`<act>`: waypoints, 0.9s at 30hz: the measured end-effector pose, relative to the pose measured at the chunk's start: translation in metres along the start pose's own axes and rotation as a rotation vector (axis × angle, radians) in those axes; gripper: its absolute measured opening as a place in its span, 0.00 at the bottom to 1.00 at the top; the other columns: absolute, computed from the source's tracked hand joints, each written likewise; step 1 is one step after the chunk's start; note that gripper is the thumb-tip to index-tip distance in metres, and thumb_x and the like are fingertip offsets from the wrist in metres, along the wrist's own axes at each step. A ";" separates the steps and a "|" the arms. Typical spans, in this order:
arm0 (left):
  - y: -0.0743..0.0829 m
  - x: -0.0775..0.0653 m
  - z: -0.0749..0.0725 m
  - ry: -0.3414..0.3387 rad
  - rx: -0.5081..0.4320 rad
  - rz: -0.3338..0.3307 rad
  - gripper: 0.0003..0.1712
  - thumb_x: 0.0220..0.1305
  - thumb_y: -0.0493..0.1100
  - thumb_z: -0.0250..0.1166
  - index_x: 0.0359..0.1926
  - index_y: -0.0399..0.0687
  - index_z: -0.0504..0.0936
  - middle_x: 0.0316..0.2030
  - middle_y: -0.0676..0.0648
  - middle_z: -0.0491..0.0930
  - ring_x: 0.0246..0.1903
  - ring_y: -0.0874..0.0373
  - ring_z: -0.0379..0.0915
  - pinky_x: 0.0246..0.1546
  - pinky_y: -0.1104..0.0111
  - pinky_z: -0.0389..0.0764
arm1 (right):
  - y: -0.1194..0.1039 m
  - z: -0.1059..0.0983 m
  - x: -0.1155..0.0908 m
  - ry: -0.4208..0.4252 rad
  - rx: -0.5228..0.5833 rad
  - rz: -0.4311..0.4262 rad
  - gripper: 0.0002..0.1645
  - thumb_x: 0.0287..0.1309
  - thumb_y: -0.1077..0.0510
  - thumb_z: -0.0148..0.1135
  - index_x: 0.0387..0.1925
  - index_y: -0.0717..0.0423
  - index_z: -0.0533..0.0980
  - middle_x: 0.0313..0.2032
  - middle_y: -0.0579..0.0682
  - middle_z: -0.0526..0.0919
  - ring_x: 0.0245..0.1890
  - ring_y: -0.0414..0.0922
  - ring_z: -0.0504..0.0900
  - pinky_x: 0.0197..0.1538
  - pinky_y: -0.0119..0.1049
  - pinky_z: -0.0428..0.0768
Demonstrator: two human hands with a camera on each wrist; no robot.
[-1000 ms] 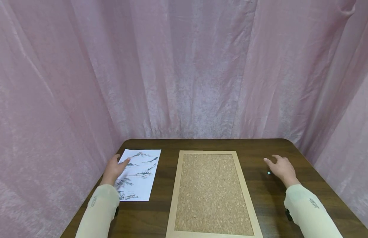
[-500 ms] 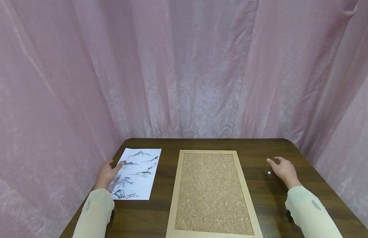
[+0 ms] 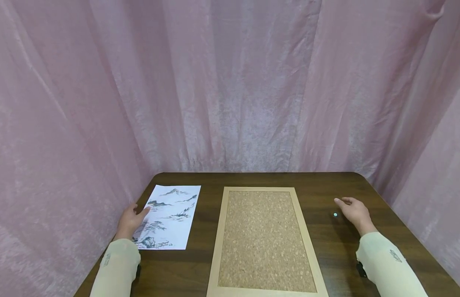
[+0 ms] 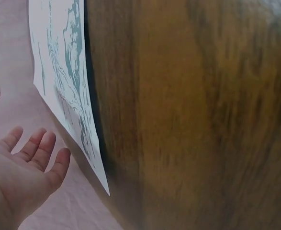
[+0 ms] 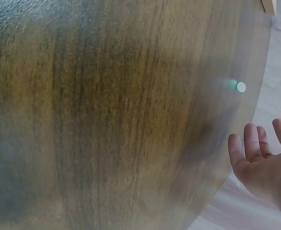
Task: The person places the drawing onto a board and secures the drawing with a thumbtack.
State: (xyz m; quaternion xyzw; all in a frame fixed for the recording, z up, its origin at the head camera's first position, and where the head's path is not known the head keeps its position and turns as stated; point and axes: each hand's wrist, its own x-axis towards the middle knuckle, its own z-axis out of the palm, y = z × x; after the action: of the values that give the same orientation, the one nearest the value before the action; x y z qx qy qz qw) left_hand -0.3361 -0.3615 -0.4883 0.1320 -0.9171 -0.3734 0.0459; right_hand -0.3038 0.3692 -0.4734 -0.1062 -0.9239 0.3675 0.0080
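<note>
My left hand hovers at the left edge of a white sheet of paper printed with an ink landscape. In the left wrist view, the left hand's fingers are spread and loosely bent, apart from the paper. My right hand is above the table's right side, close to a small pale-green round thing, too small to name surely. In the right wrist view that green thing lies beyond the fingertips, and the palm holds nothing.
A cork board with a light wooden frame lies flat in the middle of the dark wooden table, between the paper and the green thing. Pink curtains hang behind the table and along both sides.
My left hand has drawn back left and toward me, uncovering more of the paper's left edge. My right hand has shifted slightly right; its fingers look a little more bent.
</note>
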 end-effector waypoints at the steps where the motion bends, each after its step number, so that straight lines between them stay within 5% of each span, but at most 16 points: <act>1: -0.001 0.000 0.000 0.000 -0.004 -0.004 0.47 0.72 0.54 0.57 0.71 0.20 0.50 0.67 0.20 0.53 0.66 0.25 0.53 0.66 0.40 0.58 | 0.000 0.000 0.000 -0.001 0.005 0.003 0.50 0.72 0.32 0.39 0.68 0.75 0.59 0.67 0.78 0.57 0.66 0.74 0.55 0.65 0.66 0.59; 11: -0.011 0.000 0.000 -0.016 -0.074 -0.017 0.47 0.71 0.53 0.57 0.72 0.21 0.48 0.67 0.18 0.52 0.67 0.25 0.51 0.66 0.41 0.57 | 0.001 0.003 -0.003 -0.011 0.139 0.070 0.47 0.72 0.35 0.44 0.69 0.72 0.59 0.70 0.75 0.54 0.68 0.72 0.53 0.66 0.64 0.58; 27: -0.018 0.002 0.004 -0.007 -0.059 -0.068 0.44 0.69 0.46 0.61 0.70 0.18 0.51 0.64 0.17 0.56 0.64 0.24 0.55 0.65 0.41 0.60 | 0.014 0.011 -0.002 -0.030 0.264 0.102 0.39 0.72 0.47 0.54 0.69 0.73 0.60 0.69 0.76 0.55 0.68 0.71 0.55 0.67 0.62 0.59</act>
State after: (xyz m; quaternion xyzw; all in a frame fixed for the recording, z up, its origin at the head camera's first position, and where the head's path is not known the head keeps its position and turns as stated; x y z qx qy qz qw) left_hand -0.3346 -0.3717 -0.5036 0.1604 -0.9007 -0.4022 0.0340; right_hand -0.2998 0.3711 -0.4908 -0.1455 -0.8610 0.4873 -0.0108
